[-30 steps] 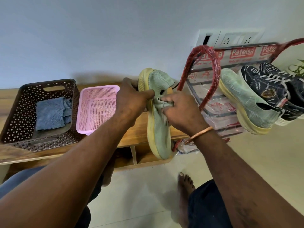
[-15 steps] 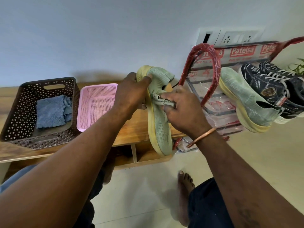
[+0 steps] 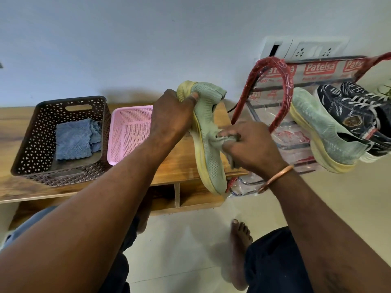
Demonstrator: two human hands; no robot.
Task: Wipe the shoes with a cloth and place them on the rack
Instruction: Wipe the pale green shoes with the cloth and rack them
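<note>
Above the right end of the wooden bench, the left hand grips the heel of a pale green shoe with a yellow sole, fingers curled round it, so that the shoe hangs toe down in the air. The right hand pinches a small greyish cloth and presses it on the shoe's upper near the middle; a copper bangle sits on that wrist. Just right of the hands stands the rack, its red frame in printed plastic wrap. On its shelf lies the matching green shoe, and beside that a pair of dark laced sneakers. On the bench to the left sit a pink basket and a brown basket, side by side; a folded blue cloth lies in the brown one. A bare foot rests on the pale floor below
</note>
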